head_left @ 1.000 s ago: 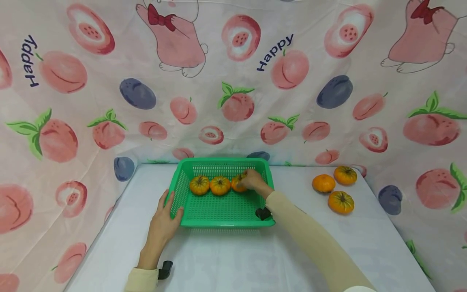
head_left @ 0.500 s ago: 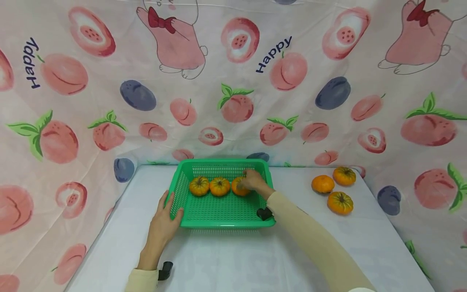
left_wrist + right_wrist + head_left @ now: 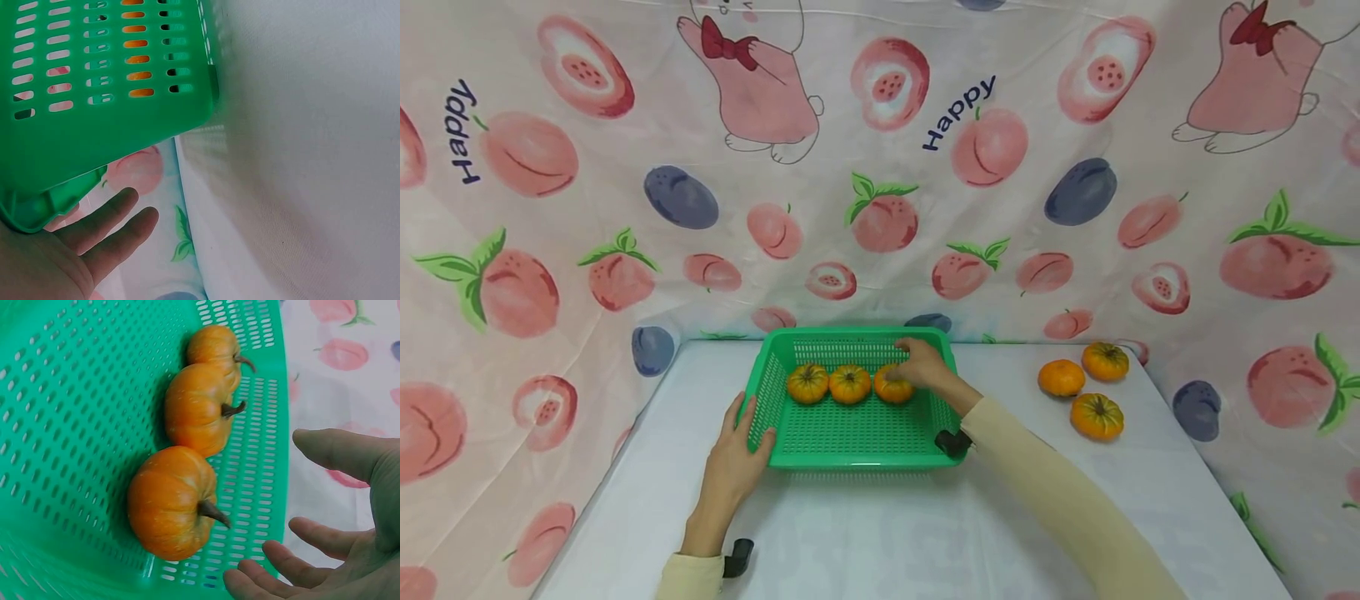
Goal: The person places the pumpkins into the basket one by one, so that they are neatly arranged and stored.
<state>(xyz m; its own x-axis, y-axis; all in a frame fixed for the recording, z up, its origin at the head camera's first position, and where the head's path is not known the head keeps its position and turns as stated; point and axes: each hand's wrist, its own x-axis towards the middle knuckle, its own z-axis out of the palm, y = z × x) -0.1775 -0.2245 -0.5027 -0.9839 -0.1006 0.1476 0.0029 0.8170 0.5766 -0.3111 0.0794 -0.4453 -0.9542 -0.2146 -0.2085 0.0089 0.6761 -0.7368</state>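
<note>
Three small orange pumpkins stand in a row along the back of a green plastic basket [image 3: 865, 461]: the left pumpkin [image 3: 808, 384], the middle pumpkin [image 3: 850, 385] and the right pumpkin [image 3: 895, 394]. My right hand [image 3: 928, 367] hovers over the right pumpkin, thumb and fingers spread. In the right wrist view that nearest pumpkin [image 3: 169, 506] sits apart from the fingers, its stem toward them. At the basket's left side, my left hand [image 3: 734, 462] lies along the wall with its thumb at the rim. Its fingers [image 3: 122, 244] are straight in the left wrist view.
To the right of the basket, three more pumpkins lie on the white table [image 3: 865, 542]: a pumpkin on its side [image 3: 1062, 378], a back pumpkin [image 3: 1105, 362] and a front pumpkin [image 3: 1097, 417]. A fruit-printed cloth [image 3: 820, 192] hangs behind and at both sides.
My right hand has let go of the right pumpkin and lifted slightly away, its fingers spreading. The pumpkin stays in the row. My left hand has kept its place at the basket.
</note>
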